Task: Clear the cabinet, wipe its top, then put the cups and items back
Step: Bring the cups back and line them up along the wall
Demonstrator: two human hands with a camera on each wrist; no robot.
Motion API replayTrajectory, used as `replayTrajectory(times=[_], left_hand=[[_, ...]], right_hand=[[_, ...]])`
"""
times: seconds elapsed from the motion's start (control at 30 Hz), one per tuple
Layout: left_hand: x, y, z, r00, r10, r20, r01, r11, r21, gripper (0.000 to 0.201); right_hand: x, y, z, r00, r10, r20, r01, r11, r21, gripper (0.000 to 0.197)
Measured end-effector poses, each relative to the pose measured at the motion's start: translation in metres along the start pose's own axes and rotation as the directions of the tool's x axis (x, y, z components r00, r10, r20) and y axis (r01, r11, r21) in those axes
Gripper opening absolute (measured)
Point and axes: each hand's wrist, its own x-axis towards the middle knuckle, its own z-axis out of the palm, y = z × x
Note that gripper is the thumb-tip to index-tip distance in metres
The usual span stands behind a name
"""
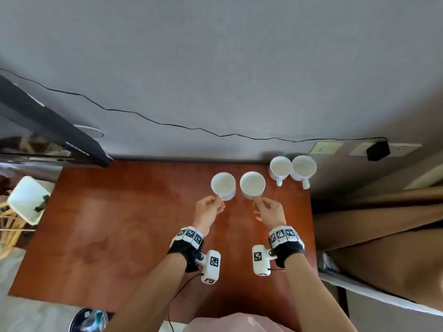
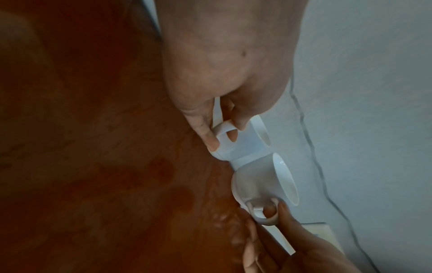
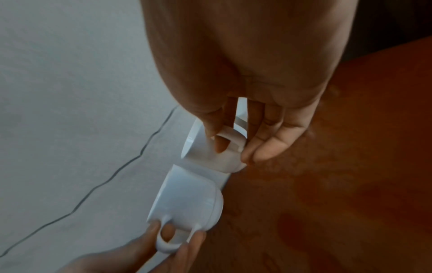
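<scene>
Now the left hand (image 1: 208, 209) pinches the left cup (image 1: 223, 186) by its handle and the right hand (image 1: 270, 209) pinches the right cup (image 1: 252, 184) likewise — both seemingly just above the cabinet top (image 1: 119, 224). Two more cups (image 1: 293, 167) stand touching near the wall; a careless swing could knock rims together.

Head overhead; wrists close; share cups (image 1: 252, 183).

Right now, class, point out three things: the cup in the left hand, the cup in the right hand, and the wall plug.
Left cup (image 1: 223, 186), head view, inside bowl.
Right cup (image 1: 252, 183), head view, inside bowl.
Plug (image 1: 378, 151), head view, black body.
</scene>
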Motion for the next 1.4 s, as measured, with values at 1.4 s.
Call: replayTrajectory(times=[1.4], left_hand=[[0.122, -0.017, 0.085, 0.999, -0.046, 0.007, 0.045, 0.988, 0.145, 0.023]], right_hand=[[0.132, 0.014, 0.013, 0.993, 0.06, -0.104, -0.071, 0.991, -0.111, 0.033]])
